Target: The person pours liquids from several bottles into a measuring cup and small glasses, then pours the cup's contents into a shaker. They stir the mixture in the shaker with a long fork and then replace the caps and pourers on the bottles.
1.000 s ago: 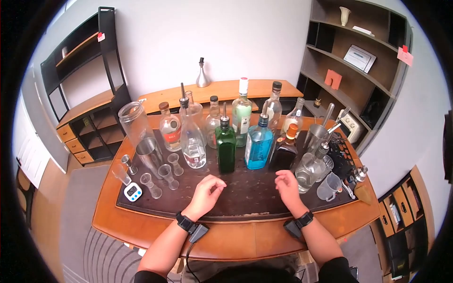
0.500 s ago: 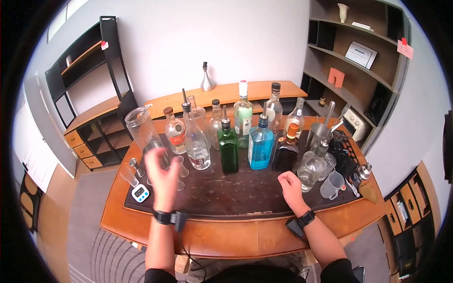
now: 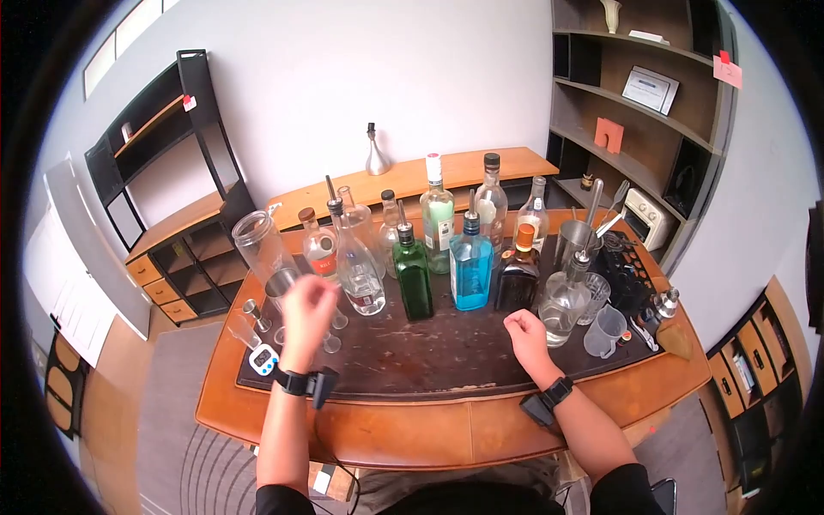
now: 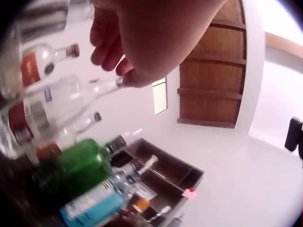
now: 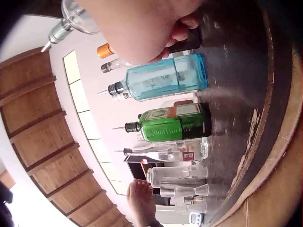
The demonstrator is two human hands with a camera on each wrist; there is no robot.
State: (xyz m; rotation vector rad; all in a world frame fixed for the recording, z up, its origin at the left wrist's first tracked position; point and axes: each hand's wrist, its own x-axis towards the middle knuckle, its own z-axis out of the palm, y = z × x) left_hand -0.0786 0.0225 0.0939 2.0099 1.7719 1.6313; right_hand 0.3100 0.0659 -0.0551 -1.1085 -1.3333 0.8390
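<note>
My left hand (image 3: pixel 307 319) is raised over the left side of the table, its fingers loosely bent with nothing seen in them. It overlaps a metal shaker tin (image 3: pixel 281 280) and small hourglass-shaped glasses (image 3: pixel 332 343) in the head view. In the left wrist view, the fingers (image 4: pixel 109 49) hang near a clear bottle with a pourer (image 4: pixel 61 101). My right hand (image 3: pixel 529 343), loosely curled and holding nothing, is low over the dark mat (image 3: pixel 429 360). Close to it stand a dark bottle with an orange cap (image 3: pixel 518 281) and a clear round bottle (image 3: pixel 562 311).
A green bottle (image 3: pixel 414 281) and a blue bottle (image 3: pixel 471 273) stand mid-table, with several bottles behind. At left are a tall glass jar (image 3: pixel 257 239), a metal jigger (image 3: pixel 254 312) and a timer (image 3: pixel 263 360). A plastic jug (image 3: pixel 606 331) stands at right.
My left hand has moved left from mid-table to the shaker tin and small glasses, its fingers spread midway and more bent now. The right hand stays nearly in place, fingers curled in more.
</note>
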